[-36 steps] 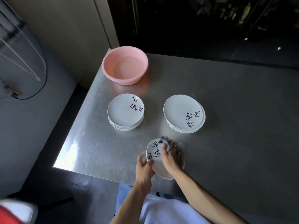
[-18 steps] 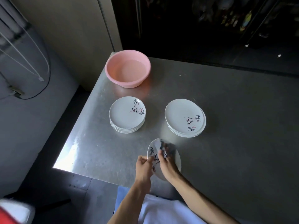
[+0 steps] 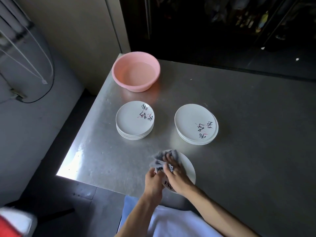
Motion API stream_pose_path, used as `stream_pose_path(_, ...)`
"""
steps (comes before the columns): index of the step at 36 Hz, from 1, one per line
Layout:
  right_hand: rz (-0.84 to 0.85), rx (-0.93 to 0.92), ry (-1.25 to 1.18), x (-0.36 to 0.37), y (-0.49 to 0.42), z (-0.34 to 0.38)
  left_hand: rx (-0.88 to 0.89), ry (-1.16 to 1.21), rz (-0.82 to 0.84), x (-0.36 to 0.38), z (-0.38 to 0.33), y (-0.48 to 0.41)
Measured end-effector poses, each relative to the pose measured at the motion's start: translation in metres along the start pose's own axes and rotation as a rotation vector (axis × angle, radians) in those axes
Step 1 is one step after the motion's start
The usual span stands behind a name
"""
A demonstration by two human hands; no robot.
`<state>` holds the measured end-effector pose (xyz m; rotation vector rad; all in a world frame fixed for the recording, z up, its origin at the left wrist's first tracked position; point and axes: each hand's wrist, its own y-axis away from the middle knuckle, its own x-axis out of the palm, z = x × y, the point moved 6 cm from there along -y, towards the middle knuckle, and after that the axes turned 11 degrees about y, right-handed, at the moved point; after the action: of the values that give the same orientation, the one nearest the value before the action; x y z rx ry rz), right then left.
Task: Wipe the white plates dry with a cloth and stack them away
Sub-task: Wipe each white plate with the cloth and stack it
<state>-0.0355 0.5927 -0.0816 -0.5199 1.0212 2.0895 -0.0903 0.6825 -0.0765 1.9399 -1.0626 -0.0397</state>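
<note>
A white plate [image 3: 187, 170] with black painted marks sits near the front edge of the steel table. My left hand [image 3: 153, 179] grips its left rim. My right hand [image 3: 174, 173] lies on the plate's face and presses a grey cloth [image 3: 161, 157], which bunches out past the fingers at the plate's far left. Two stacks of the same white plates stand farther back: the left stack [image 3: 135, 119] and the right stack [image 3: 195, 124].
A pink basin [image 3: 136, 71] holding water stands at the table's far left corner. The steel table [image 3: 248, 134] stretches off to the right. Its left edge and front edge drop to a dark floor; a wall with cables is at left.
The plate has tipped from steeply tilted to nearly flat. My right hand and the cloth have slid across its face toward the far left rim.
</note>
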Motion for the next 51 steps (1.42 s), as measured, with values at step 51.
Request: stream_pose_path(51, -0.519, 0.31, -0.818, -0.089, 0.01, -0.053, -0.073, -0.046, -0.189, -0.014, -0.01, -0.025)
